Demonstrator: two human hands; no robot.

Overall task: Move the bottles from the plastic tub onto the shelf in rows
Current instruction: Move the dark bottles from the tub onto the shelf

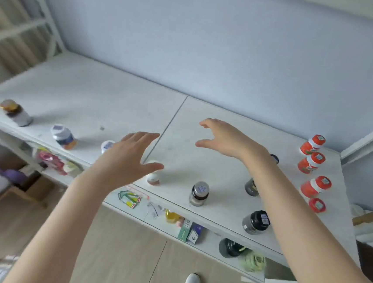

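Several bottles stand along the front of the white shelf (pixel 121 103): a gold-capped one (pixel 16 113) at the far left, a blue-labelled one (pixel 64 136), a white one (pixel 154 176) and a silver-capped dark one (pixel 199 194). A black-capped jar (pixel 256 222) sits near the front edge. Several red bottles (pixel 312 145) line the right end. My left hand (pixel 129 156) hovers empty above the shelf, fingers spread, partly hiding a white-capped bottle (pixel 107 145). My right hand (pixel 224 137) hangs over the shelf's middle, fingers loosely curved, holding nothing. The plastic tub is out of view.
A lower shelf (pixel 162 216) holds cartons, a yellow packet and a dark jar (pixel 231 248). White frame posts (pixel 45 13) rise at the left and right ends. A blue wall backs the shelf. Cardboard boxes (pixel 31 185) sit on the wooden floor at left.
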